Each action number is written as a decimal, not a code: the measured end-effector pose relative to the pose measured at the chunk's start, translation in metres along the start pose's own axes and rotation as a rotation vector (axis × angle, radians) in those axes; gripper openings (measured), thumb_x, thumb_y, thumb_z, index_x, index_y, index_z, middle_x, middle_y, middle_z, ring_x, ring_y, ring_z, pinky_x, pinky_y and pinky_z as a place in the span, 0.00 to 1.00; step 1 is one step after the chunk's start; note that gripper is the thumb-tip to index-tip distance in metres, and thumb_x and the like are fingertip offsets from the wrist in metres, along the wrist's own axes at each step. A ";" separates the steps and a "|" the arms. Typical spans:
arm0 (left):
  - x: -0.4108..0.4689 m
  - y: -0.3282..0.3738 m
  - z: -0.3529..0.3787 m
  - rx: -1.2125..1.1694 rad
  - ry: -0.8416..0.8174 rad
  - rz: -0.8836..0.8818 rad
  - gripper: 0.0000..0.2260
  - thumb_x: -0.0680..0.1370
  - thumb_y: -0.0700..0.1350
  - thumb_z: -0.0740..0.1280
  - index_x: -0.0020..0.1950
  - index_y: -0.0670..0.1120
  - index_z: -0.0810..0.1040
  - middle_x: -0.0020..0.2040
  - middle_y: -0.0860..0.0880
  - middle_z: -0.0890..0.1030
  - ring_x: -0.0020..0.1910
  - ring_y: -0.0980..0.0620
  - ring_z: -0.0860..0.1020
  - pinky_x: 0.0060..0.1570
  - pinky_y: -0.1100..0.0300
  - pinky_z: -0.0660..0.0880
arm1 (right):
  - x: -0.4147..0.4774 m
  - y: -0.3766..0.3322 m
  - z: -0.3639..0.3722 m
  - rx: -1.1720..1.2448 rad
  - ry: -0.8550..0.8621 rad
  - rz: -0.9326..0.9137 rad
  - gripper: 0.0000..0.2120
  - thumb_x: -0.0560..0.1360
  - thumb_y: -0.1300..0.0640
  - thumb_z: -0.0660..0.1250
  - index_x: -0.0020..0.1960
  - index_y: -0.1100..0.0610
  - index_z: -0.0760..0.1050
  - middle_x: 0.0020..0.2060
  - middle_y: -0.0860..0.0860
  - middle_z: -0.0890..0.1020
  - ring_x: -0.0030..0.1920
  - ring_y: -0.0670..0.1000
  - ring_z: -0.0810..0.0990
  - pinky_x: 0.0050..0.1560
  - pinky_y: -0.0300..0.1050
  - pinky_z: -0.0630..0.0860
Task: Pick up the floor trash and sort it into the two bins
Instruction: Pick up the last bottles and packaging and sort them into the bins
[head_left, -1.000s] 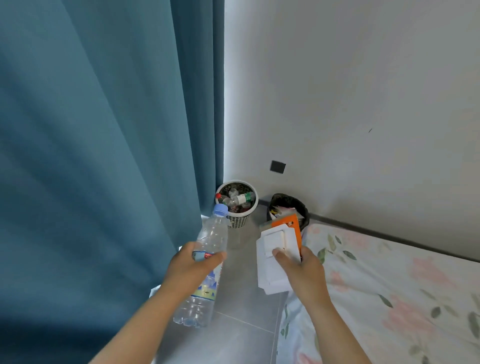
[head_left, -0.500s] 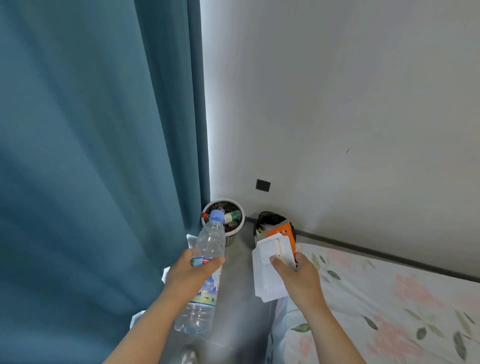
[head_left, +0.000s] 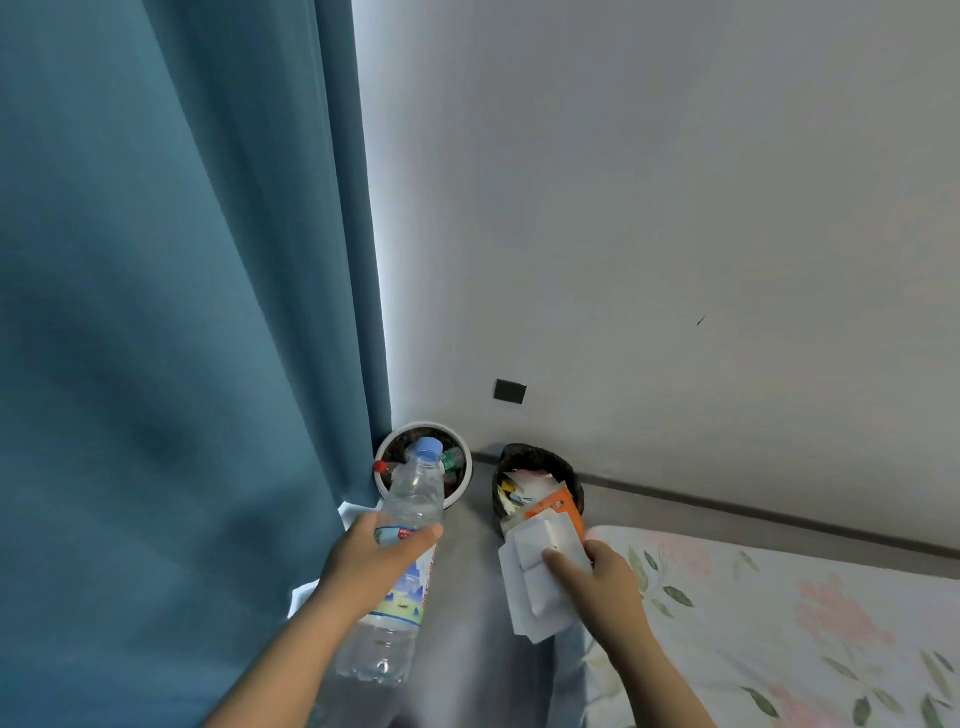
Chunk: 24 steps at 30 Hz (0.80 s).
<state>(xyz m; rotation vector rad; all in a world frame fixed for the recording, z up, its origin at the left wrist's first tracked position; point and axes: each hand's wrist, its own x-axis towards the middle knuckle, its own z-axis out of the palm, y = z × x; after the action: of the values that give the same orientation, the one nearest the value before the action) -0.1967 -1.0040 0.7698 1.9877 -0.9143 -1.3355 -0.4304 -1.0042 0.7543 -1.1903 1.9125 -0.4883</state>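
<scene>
Where the left grip (head_left: 374, 561) curls round the clear bottle (head_left: 413, 493) at its label, the bottle's long axis runs from the base, nearest the camera, up to the blue cap. The cap points at the white bin (head_left: 469, 470) and overlaps its opening in view; whether it is over the bin or short of it cannot be told. The bottle hides part of that bin's contents. Right of the white bin stands the black bin (head_left: 574, 486), its near wall covered by white packets (head_left: 524, 577) and an orange card (head_left: 558, 506). The right grip (head_left: 610, 587) pinches these, thumb on top, and they project beyond it toward the black bin.
</scene>
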 end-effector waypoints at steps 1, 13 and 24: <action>0.011 0.005 0.000 0.006 -0.008 -0.002 0.15 0.69 0.56 0.74 0.48 0.51 0.76 0.45 0.51 0.82 0.42 0.53 0.81 0.37 0.61 0.74 | 0.009 -0.002 0.001 -0.001 0.001 0.010 0.08 0.75 0.49 0.68 0.42 0.51 0.71 0.39 0.49 0.78 0.41 0.47 0.77 0.42 0.43 0.74; 0.130 0.058 0.048 0.098 -0.046 -0.071 0.19 0.69 0.57 0.74 0.52 0.49 0.74 0.45 0.53 0.80 0.43 0.53 0.80 0.37 0.60 0.74 | 0.152 -0.009 -0.012 0.001 -0.021 0.135 0.12 0.74 0.48 0.69 0.49 0.56 0.76 0.41 0.51 0.81 0.42 0.49 0.79 0.40 0.42 0.74; 0.236 0.102 0.135 0.222 -0.014 -0.146 0.23 0.69 0.58 0.74 0.57 0.46 0.73 0.47 0.49 0.78 0.42 0.54 0.77 0.35 0.62 0.71 | 0.312 0.005 -0.056 -0.045 -0.136 0.203 0.12 0.76 0.49 0.67 0.51 0.58 0.76 0.42 0.52 0.81 0.40 0.48 0.78 0.34 0.39 0.71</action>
<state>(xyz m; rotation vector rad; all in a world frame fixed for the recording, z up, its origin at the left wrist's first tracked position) -0.2825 -1.2638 0.6731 2.2532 -0.9766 -1.3792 -0.5480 -1.2787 0.6488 -1.0166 1.9098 -0.2504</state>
